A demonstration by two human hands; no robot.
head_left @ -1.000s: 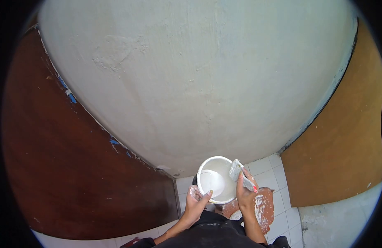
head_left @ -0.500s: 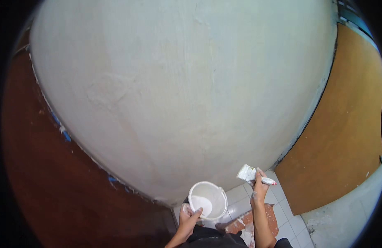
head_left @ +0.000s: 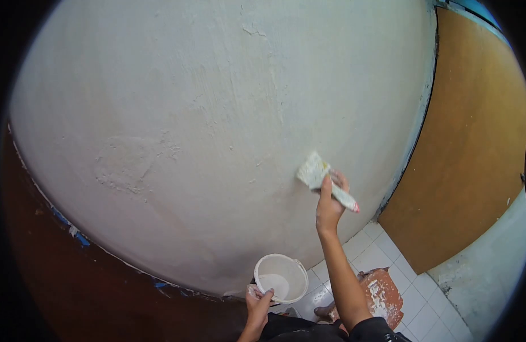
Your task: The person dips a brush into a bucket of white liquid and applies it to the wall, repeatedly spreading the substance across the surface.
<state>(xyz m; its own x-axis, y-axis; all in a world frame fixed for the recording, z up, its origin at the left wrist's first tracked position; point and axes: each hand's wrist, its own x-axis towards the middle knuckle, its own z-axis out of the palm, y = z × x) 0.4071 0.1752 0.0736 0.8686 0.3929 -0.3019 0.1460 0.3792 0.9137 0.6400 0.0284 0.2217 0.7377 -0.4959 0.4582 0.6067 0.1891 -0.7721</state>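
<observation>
My left hand point(head_left: 259, 300) is closed on the near-left rim of a white bucket point(head_left: 298, 277), thumb over the edge. White paint point(head_left: 272, 283) lies in the bottom of the bucket. Farther up, my right hand point(head_left: 331, 206) grips a wide paintbrush point(head_left: 314, 170) by its paint-smeared handle, whose end is red. The bristles are coated white and point up and left, close to the pale wall point(head_left: 206, 131). Rough patches and raised streaks mark the wall's surface.
A brown door panel point(head_left: 468, 137) stands to the right, and a dark reddish-brown surface point(head_left: 63, 285) fills the lower left. On the white tiled floor point(head_left: 365, 251) lies a paint-spattered reddish-brown piece point(head_left: 382, 293) near my feet. Blue bits cling along the wall's left edge.
My right hand has raised the paintbrush up and slightly left, nearer the wall. The bucket stays in my left hand at almost the same place. The view has tilted and shifted.
</observation>
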